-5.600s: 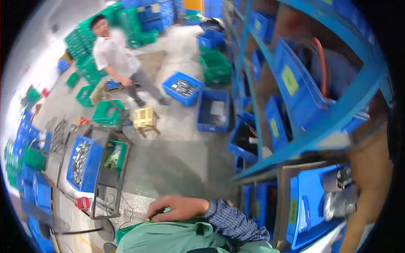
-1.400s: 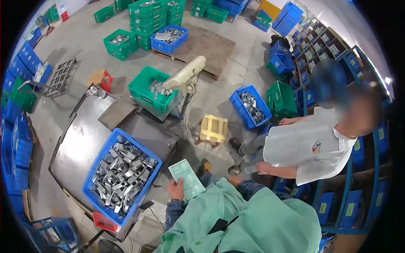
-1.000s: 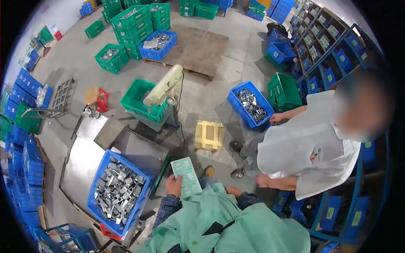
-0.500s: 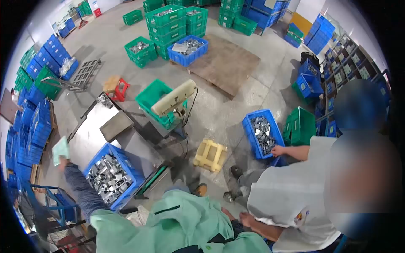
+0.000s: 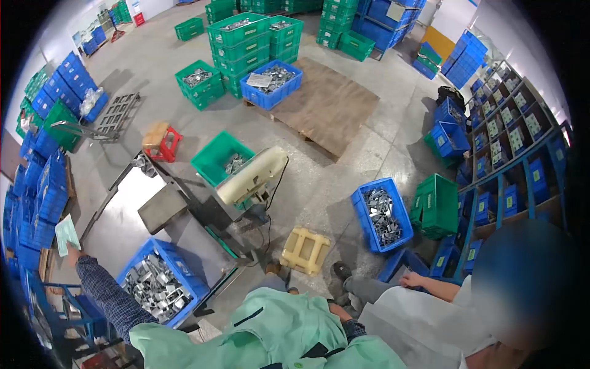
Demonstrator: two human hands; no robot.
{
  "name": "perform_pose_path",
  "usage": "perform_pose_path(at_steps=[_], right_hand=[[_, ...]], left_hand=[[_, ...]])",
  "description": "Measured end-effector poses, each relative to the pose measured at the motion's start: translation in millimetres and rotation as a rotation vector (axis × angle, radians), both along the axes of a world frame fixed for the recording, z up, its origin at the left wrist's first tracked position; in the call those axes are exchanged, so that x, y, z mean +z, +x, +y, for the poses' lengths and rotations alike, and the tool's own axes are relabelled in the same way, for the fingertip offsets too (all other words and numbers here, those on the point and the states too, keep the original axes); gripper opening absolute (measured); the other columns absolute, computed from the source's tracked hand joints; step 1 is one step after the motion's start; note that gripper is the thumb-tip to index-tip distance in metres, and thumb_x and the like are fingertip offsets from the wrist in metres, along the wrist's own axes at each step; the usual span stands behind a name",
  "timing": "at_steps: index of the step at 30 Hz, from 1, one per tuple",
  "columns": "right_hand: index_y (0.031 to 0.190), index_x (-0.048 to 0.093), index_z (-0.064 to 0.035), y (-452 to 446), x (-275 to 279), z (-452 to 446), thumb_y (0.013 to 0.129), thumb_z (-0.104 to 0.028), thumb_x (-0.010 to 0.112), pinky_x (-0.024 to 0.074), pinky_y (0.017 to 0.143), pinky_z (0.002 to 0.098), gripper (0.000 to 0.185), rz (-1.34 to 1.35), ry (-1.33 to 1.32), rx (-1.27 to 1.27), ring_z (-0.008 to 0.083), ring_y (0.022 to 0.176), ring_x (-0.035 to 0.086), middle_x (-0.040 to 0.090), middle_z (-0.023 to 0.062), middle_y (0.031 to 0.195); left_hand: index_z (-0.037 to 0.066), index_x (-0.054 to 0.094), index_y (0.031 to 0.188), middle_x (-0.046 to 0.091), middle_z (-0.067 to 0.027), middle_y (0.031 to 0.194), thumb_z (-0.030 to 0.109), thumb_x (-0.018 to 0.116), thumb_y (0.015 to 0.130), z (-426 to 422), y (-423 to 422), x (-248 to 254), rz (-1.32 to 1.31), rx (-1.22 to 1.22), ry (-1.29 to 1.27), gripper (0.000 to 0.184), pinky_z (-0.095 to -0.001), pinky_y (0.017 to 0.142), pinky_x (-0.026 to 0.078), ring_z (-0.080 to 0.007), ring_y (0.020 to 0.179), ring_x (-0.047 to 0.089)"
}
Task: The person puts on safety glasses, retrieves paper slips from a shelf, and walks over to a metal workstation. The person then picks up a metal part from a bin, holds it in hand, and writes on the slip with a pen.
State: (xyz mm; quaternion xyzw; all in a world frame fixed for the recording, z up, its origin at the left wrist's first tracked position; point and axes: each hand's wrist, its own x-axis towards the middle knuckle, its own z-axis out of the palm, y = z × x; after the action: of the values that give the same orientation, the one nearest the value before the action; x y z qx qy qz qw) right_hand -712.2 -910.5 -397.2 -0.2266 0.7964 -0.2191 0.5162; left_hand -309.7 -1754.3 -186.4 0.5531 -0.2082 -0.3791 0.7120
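My left hand is stretched out to the far left, closed on a pale green sheet of paper that it holds up. Below that arm stands a blue crate filled with grey metal parts, beside the metal-topped table. My right hand is low by my body, at the edge of my light green jacket. Its fingers are too small and partly hidden to read.
A seated co-worker on the right has a hand above a blue bin. Near them stand a blue crate of metal parts and green crates. A yellow plastic stool and a beige scale display are ahead.
My left hand has moved further left and down with the paper. The co-worker has leaned lower, taking their hand from the blue crate of parts to the bin beside it. My view has shifted slightly.
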Motion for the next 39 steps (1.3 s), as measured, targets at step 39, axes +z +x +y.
perform_pose_path(at_steps=[39], right_hand=[[0.088,0.065,-0.0006,-546.3,-133.1,-69.8,0.100,-0.039,0.054,0.0506,0.051,0.0330,0.042,0.136,-0.064,-0.909,0.0188,0.059,0.065,0.069,0.0089,0.072]], left_hand=[[-0.010,0.050,0.131,0.061,-0.0191,0.125,0.043,0.068,0.091,-2.4,-598.4,-122.8,-0.307,-0.260,0.078,0.068,-0.0397,0.083,0.055,-0.0277,0.107,0.064]])
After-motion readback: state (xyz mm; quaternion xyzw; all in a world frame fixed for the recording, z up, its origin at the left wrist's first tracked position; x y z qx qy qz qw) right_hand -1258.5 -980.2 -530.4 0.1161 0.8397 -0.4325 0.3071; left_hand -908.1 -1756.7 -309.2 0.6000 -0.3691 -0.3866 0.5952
